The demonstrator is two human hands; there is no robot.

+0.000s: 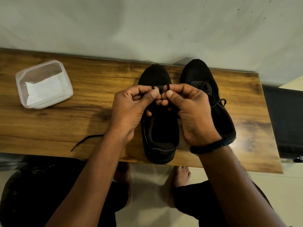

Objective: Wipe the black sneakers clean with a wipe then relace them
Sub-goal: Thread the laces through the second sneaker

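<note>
Over the wooden table [98, 115], relacing looks to be the step in hand; left hand [129, 104] and right hand [191, 108] each pinch the black lace [161, 88] thumb to finger above the open sneaker [161, 138]; next the tip needs steady aim into an eyelet; count two shoes, the laced sneaker [196, 72] just beside, one tub [44, 84] of wipes, one lace tail [85, 140].

Bare forearms [91, 169], black right wristband [208, 147], dark trousers [196, 202], bare feet [182, 176]
</note>
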